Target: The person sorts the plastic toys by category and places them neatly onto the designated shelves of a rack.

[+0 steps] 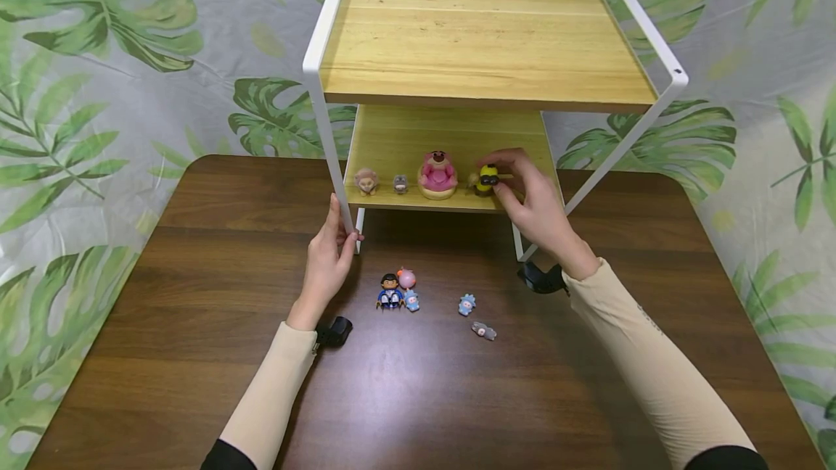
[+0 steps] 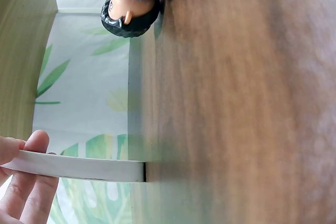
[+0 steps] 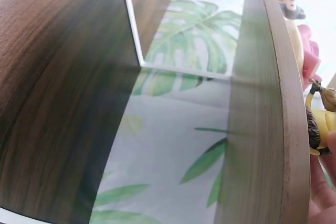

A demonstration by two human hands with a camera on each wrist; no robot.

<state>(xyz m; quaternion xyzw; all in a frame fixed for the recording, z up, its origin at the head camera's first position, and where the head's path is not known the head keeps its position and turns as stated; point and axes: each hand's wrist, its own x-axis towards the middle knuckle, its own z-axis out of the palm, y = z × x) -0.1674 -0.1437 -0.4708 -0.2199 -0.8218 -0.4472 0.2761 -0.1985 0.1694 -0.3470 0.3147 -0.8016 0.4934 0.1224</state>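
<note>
Two grips: your left hand [image 1: 326, 258] clasps the white frame [image 1: 327, 129], your right hand [image 1: 537, 198] pinches the yellow-black figure [image 1: 488, 178], probably light, rigid, best held mid-body, at three o'clock from the pink bear [image 1: 437, 177].

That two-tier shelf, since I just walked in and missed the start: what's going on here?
Someone's right hand holds a yellow-and-black figure at the lower board, beside a pink bear. Their left hand grips the shelf's white leg. A tan figure and a grey one also stand there; five small toys are on the table.
</note>
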